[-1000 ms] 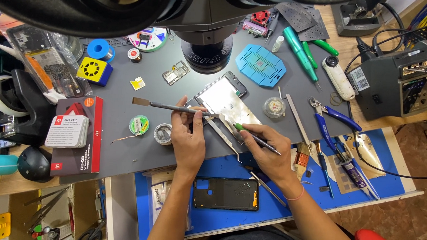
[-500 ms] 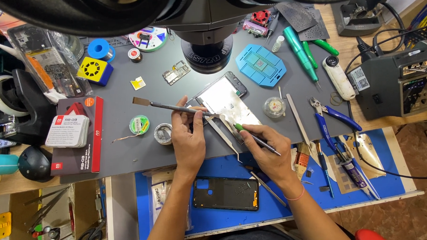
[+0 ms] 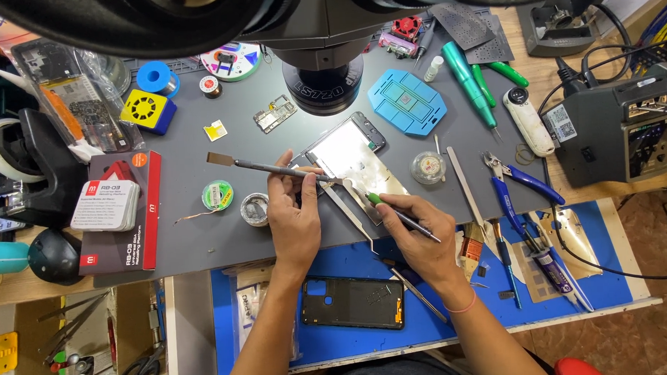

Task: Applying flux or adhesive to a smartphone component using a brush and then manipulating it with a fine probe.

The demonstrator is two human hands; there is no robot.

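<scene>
While both hands work under the microscope head (image 3: 322, 77), the opened phone (image 3: 347, 154) lies face-up on the grey mat (image 3: 194, 229) at the middle of the desk, its shiny metal inner plate exposed and tilted toward the lower right. The left hand (image 3: 294, 218) has its fingers clenched round a flat metal spatula (image 3: 262, 168), whose blade end points left while the near end rests at the phone's lower edge. The right hand (image 3: 417, 240) grasps a green-tipped pick (image 3: 393, 211) pen-fashion, tip set against the same edge, just beside the spatula. A pair of long tweezers (image 3: 357, 224) lies between the hands, touching neither visibly. By appearance the step in hand is prying or lifting a part along the phone's lower edge; whether anything has come free cannot be told. The next move would call for a shallow, steady lever with the spatula while the pick holds the gap, as the plate looks thin and easily bent. A black phone back cover (image 3: 352, 303) lies apart on the blue mat (image 3: 280, 344).
</scene>
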